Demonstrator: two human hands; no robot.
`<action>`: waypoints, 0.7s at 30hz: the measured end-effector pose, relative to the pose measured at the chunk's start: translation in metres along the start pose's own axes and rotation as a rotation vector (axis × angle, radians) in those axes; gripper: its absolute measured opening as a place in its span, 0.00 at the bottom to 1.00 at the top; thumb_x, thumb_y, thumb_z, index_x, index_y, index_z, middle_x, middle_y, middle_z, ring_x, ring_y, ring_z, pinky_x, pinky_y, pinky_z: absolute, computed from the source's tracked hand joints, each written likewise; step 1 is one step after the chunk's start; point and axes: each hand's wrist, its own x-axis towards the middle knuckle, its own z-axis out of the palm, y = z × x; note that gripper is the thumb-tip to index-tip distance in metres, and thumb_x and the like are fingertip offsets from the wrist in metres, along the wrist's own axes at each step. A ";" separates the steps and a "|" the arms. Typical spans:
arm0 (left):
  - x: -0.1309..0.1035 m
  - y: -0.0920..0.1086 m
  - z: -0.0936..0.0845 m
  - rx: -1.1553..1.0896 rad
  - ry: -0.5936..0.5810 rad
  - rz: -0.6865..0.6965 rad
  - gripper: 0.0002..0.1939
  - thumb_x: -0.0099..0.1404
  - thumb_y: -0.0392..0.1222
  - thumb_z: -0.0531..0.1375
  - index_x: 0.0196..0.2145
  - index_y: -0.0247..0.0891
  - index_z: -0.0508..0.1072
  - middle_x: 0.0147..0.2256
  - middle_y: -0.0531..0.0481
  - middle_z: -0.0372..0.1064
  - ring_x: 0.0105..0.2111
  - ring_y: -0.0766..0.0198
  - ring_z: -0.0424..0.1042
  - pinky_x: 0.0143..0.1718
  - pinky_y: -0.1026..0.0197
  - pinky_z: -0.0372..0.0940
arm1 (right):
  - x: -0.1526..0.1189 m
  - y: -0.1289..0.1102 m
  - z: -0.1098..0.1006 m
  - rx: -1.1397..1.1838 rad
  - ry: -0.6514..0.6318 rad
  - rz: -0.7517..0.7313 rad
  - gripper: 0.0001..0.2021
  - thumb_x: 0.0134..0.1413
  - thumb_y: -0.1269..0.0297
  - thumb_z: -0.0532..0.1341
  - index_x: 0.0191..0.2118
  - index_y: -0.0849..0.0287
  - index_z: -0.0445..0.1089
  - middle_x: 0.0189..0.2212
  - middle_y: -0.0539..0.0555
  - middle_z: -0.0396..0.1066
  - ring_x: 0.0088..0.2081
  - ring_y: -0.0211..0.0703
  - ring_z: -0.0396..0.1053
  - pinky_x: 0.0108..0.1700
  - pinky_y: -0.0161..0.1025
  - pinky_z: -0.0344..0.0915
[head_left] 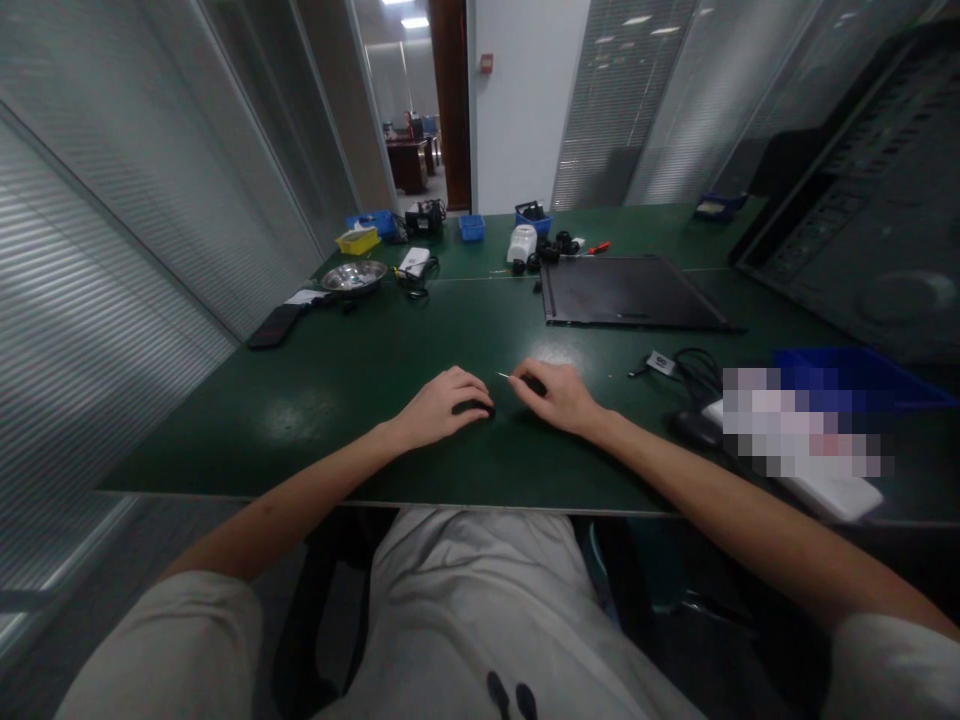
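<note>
Near the front of the green table, my left hand (444,407) has its fingers curled around a small black object (482,408). Most of that object is hidden, so its exact kind does not show. To its right, my right hand (556,394) grips a small screwdriver (534,384) with a black handle. The thin metal shaft points left toward the fingers of my left hand. A short gap separates the shaft from the black object.
A dark flat laptop-like panel (630,291) lies at the right. Cables (694,368), a black mouse (696,429) and a blue tray (862,378) sit nearer. Across the table (352,350) stand a metal bowl (354,277), a white adapter (522,243) and small bins (472,228).
</note>
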 end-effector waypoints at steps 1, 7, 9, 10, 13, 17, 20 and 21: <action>0.000 -0.002 -0.001 -0.003 0.008 -0.010 0.10 0.73 0.44 0.63 0.47 0.40 0.81 0.50 0.42 0.75 0.52 0.53 0.71 0.57 0.49 0.65 | 0.000 0.000 0.000 -0.001 -0.002 0.001 0.13 0.72 0.55 0.55 0.40 0.57 0.71 0.30 0.52 0.75 0.27 0.38 0.66 0.33 0.37 0.57; -0.002 -0.011 0.001 -0.041 -0.034 -0.070 0.11 0.73 0.43 0.63 0.50 0.40 0.79 0.49 0.44 0.77 0.51 0.55 0.73 0.57 0.53 0.65 | 0.001 -0.002 0.001 0.001 -0.025 -0.017 0.13 0.72 0.56 0.55 0.40 0.58 0.71 0.31 0.52 0.74 0.27 0.37 0.66 0.33 0.36 0.57; -0.003 -0.015 0.000 -0.010 -0.071 -0.088 0.12 0.74 0.45 0.61 0.51 0.41 0.79 0.49 0.45 0.77 0.50 0.56 0.74 0.56 0.54 0.65 | 0.001 -0.002 0.000 -0.005 -0.027 -0.023 0.13 0.72 0.56 0.55 0.40 0.58 0.71 0.31 0.52 0.74 0.27 0.37 0.66 0.34 0.36 0.57; -0.004 -0.018 -0.002 0.008 -0.085 -0.098 0.12 0.75 0.45 0.60 0.51 0.41 0.79 0.49 0.45 0.77 0.51 0.56 0.74 0.55 0.54 0.65 | 0.001 -0.001 0.000 -0.005 -0.027 -0.025 0.14 0.73 0.56 0.55 0.40 0.58 0.71 0.31 0.51 0.74 0.27 0.37 0.66 0.34 0.36 0.57; -0.015 -0.043 -0.022 0.063 -0.083 -0.178 0.14 0.76 0.47 0.58 0.53 0.41 0.78 0.50 0.45 0.77 0.51 0.56 0.74 0.55 0.55 0.65 | 0.000 0.000 -0.002 0.005 -0.029 -0.029 0.14 0.73 0.55 0.55 0.41 0.58 0.71 0.30 0.51 0.74 0.27 0.37 0.66 0.33 0.36 0.57; -0.062 -0.101 -0.081 0.200 0.059 -0.505 0.14 0.73 0.45 0.61 0.52 0.38 0.78 0.49 0.43 0.77 0.48 0.54 0.75 0.52 0.56 0.66 | 0.000 0.000 -0.003 0.019 -0.034 -0.032 0.14 0.73 0.54 0.55 0.41 0.58 0.72 0.30 0.51 0.74 0.27 0.37 0.66 0.33 0.36 0.57; -0.123 -0.142 -0.137 0.372 0.222 -0.835 0.14 0.69 0.41 0.64 0.51 0.34 0.78 0.45 0.45 0.79 0.45 0.56 0.74 0.48 0.61 0.64 | 0.000 -0.001 -0.003 0.018 -0.040 -0.031 0.14 0.72 0.54 0.55 0.41 0.58 0.72 0.30 0.51 0.74 0.27 0.37 0.66 0.33 0.36 0.57; -0.145 -0.152 -0.154 0.426 0.264 -0.923 0.15 0.68 0.39 0.65 0.51 0.32 0.78 0.42 0.46 0.79 0.43 0.58 0.74 0.45 0.63 0.63 | 0.000 -0.001 -0.003 0.019 -0.042 -0.030 0.14 0.72 0.54 0.55 0.41 0.58 0.72 0.30 0.51 0.74 0.27 0.37 0.67 0.33 0.36 0.57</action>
